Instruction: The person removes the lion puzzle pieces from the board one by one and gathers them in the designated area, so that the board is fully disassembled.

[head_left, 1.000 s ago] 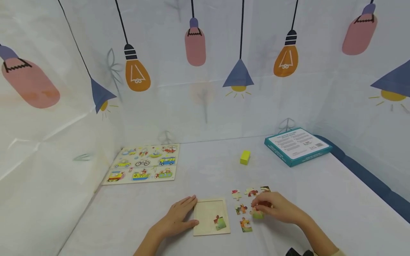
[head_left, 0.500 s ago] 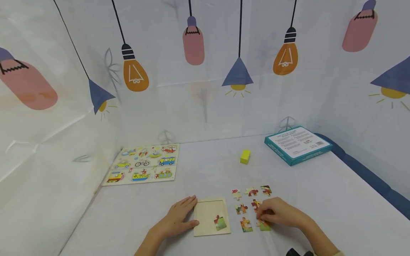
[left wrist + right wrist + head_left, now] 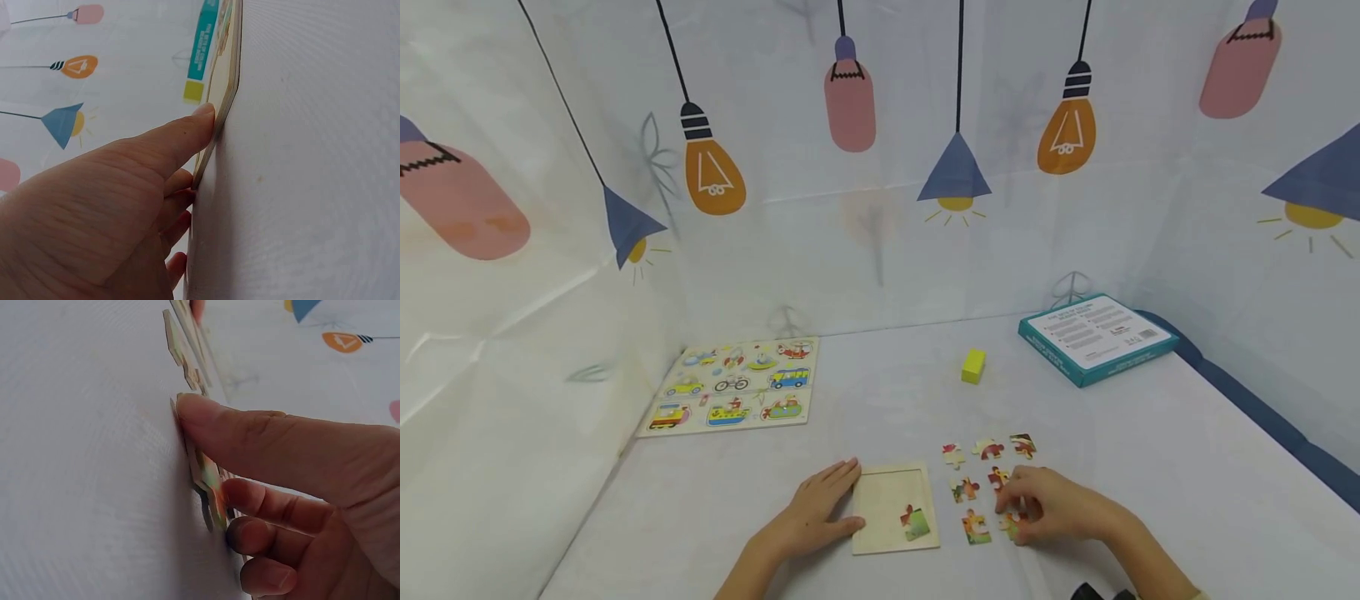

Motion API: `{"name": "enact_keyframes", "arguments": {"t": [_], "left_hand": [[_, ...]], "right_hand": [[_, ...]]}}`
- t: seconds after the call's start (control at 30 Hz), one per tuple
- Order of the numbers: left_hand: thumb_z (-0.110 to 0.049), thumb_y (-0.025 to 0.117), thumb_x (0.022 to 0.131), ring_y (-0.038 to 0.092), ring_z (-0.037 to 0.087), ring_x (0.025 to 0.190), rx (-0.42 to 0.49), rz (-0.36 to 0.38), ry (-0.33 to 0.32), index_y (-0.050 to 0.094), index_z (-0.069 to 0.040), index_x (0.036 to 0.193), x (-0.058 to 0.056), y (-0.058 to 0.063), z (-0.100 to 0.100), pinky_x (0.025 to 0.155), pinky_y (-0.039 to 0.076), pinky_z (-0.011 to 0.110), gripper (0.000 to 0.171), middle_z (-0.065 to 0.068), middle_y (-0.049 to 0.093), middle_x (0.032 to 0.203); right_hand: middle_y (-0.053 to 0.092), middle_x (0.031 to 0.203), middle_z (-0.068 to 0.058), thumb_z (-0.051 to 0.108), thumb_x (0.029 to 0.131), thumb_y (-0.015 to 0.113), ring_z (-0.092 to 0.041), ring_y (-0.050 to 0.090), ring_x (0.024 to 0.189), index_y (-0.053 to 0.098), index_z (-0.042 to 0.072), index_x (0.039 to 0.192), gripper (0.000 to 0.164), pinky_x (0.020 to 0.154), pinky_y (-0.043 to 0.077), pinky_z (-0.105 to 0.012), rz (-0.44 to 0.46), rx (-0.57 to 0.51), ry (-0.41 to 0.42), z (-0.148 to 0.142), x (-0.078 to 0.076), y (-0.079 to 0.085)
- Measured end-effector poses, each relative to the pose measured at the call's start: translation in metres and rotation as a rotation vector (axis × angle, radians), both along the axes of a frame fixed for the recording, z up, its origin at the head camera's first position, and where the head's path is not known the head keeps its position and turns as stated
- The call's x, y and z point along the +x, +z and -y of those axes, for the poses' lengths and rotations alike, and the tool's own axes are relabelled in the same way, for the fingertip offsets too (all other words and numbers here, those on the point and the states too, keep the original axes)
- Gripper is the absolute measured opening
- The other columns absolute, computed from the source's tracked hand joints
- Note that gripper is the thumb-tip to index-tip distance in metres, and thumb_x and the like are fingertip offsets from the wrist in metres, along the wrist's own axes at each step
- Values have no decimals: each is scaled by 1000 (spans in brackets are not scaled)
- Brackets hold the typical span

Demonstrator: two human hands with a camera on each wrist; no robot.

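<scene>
My left hand [image 3: 816, 512] lies along the left side of a shallow wooden puzzle tray [image 3: 877, 508], fingers extended, thumb touching its edge. In the left wrist view the thumb presses against the tray's rim [image 3: 230, 94]. One green-and-red jigsaw piece [image 3: 915, 522] sits in the tray's lower right. My right hand [image 3: 1056, 504] pinches another jigsaw piece [image 3: 1010, 525] between thumb and fingers, low over the table; the hand partly covers it. In the right wrist view the thumb is at one edge of this piece [image 3: 209, 478], with a fingertip at the other.
Several loose jigsaw pieces [image 3: 975, 527] lie in rows between tray and right hand. A vehicle puzzle board [image 3: 730, 383] rests at the back left. Farther back are a yellow block [image 3: 973, 366] and a teal-edged box [image 3: 1097, 337]. Printed white sheeting [image 3: 880, 250] encloses the table.
My right hand has moved slightly down and right from the upper pieces to the lower right piece, its thumb coming to that piece's edge. The left hand and tray stay put.
</scene>
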State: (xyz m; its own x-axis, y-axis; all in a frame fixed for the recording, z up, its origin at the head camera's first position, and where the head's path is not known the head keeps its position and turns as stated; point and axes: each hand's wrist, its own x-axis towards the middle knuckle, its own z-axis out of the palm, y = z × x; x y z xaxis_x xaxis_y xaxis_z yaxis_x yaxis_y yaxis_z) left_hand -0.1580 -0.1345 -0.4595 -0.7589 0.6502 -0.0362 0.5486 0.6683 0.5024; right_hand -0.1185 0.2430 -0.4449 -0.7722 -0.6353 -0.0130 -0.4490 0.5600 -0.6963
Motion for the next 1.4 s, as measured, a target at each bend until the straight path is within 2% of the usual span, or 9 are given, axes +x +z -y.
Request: {"name": "enact_keyframes", "arguments": {"t": [0.2, 0.43, 0.8, 0.97, 1.13, 1.27, 1.4], "left_hand": [[-49, 55, 87, 26, 32, 133, 6, 3, 2, 34, -2, 140, 0, 2, 0, 103, 21, 55, 75, 12, 32, 145], [-50, 55, 86, 25, 30, 134, -6, 7, 15, 33, -4, 141, -1, -1, 1, 104, 20, 54, 75, 10, 31, 146], [-50, 55, 86, 26, 32, 133, 11, 5, 10, 33, -2, 141, 0, 1, 2, 103, 20, 55, 76, 11, 32, 146], [-50, 55, 86, 27, 32, 132, 12, -16, -5, 34, -1, 140, 1, -1, 3, 103, 22, 55, 76, 12, 33, 145], [-50, 55, 85, 27, 33, 132, 11, -9, 2, 35, -1, 140, 1, -1, 4, 102, 21, 56, 76, 12, 33, 145], [-50, 56, 85, 25, 32, 133, 10, 13, 14, 34, -3, 140, 1, 0, 3, 104, 19, 55, 76, 11, 32, 146], [-50, 56, 85, 26, 32, 133, 15, 2, 4, 34, -2, 140, 0, -1, 3, 103, 20, 55, 76, 11, 32, 145]], "right_hand": [[48, 77, 12, 25, 78, 72, 1, 44, 63, 67, 23, 93, 16, 53, 40, -16, -22, 15, 12, 0, 0, -1], [49, 80, 14, 27, 79, 71, 1, 45, 66, 69, 23, 94, 16, 55, 40, -16, -27, 11, 26, 0, -1, 0], [47, 81, 11, 27, 77, 74, -3, 45, 69, 66, 25, 95, 20, 56, 40, -17, 8, 69, -66, 13, 4, 10], [47, 84, 10, 28, 80, 70, -2, 46, 67, 66, 23, 96, 16, 55, 42, -16, -58, 59, -68, 19, 6, 9], [48, 93, 11, 24, 84, 67, -2, 47, 73, 67, 24, 97, 13, 60, 44, -16, -98, 82, -59, 29, 7, 11], [49, 99, 12, 22, 84, 67, -2, 48, 75, 67, 23, 97, 12, 62, 45, -16, -147, 82, -12, 40, 7, 14], [49, 102, 12, 22, 86, 65, 0, 48, 77, 66, 22, 98, 12, 64, 45, -16, -194, 106, 43, 52, 5, 15]]}}
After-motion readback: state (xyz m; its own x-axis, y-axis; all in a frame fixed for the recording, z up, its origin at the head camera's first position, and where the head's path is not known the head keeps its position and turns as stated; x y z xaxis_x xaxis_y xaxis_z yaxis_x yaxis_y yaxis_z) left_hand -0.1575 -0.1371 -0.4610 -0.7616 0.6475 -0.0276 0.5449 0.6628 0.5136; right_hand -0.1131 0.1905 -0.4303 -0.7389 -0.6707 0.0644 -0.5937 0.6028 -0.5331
